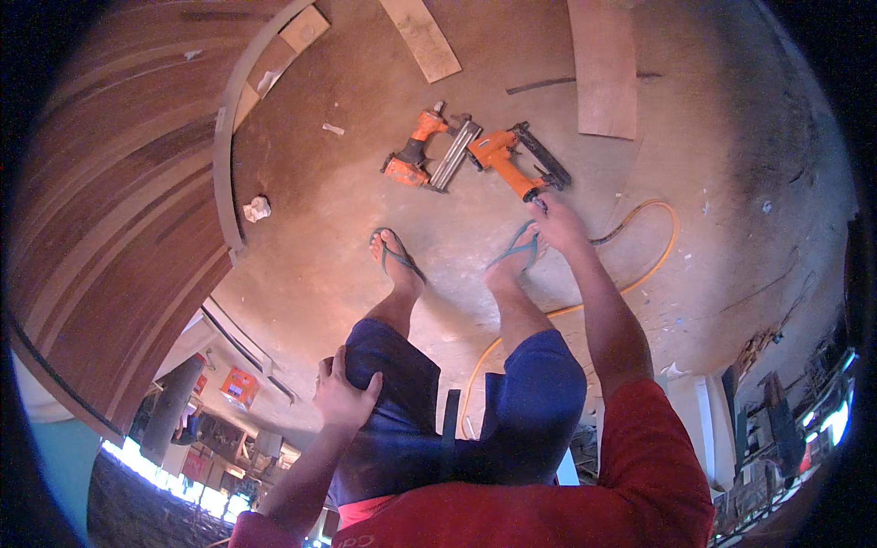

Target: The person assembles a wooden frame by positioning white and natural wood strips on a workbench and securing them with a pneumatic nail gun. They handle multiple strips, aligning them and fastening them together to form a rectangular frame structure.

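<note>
Two orange-and-black nail guns lie on the floor ahead of my feet. My right hand (pixel 559 226) reaches down to the handle end of the right-hand nail gun (pixel 504 155), fingers closed around the air hose fitting (pixel 537 205) there. From behind that hand, a yellow air hose (pixel 677 233) loops out to the right and back past my legs. The other nail gun (pixel 416 153), with a silvery magazine, lies just left of it, untouched. My left hand (pixel 343 395) rests on my left knee, fingers spread and holding nothing.
A large curved brown wooden panel (pixel 119 201) stands along the left. Flat wood boards (pixel 605 73) lie at the far side, with another wooden strip (pixel 422 38) nearby. Crumpled paper (pixel 257 209) sits by the panel's edge. An orange box (pixel 239 388) is behind left.
</note>
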`<state>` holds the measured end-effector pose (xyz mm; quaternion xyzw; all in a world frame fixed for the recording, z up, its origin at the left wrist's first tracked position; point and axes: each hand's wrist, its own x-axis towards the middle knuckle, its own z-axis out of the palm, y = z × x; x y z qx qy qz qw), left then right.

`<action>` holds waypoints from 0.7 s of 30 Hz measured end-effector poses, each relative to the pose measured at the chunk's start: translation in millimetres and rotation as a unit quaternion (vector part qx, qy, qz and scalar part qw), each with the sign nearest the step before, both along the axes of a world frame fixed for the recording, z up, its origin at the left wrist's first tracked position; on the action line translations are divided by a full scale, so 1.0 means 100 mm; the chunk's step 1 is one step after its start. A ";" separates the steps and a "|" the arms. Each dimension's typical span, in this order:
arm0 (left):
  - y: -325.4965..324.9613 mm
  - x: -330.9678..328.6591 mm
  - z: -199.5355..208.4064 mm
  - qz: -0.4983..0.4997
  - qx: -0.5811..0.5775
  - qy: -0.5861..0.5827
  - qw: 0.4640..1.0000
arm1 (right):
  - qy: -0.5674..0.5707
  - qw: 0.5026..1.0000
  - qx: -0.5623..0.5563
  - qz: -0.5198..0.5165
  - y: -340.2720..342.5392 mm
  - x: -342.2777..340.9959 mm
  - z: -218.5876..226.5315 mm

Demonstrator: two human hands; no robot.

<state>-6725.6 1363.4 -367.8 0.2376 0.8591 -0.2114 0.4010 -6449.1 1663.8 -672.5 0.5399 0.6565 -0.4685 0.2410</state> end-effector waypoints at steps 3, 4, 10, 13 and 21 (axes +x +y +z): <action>0.03 -0.02 -0.03 -0.002 -0.017 0.000 1.000 | -0.077 0.997 0.019 0.026 0.05 -0.19 0.10; 0.04 -0.03 -0.05 -0.004 -0.022 0.000 1.000 | -0.106 0.993 0.026 0.035 0.04 -0.21 0.09; -0.13 -0.05 -0.08 0.018 0.001 -0.005 1.000 | -0.063 0.997 0.011 0.040 -0.20 0.31 0.04; -0.12 -0.10 -0.09 0.022 -0.007 -0.016 1.000 | -0.111 0.993 0.044 0.007 -0.34 0.61 -0.16; -0.28 -0.19 -0.14 0.032 0.020 -0.014 0.999 | -0.059 0.995 -0.018 0.080 -0.36 -0.98 -0.29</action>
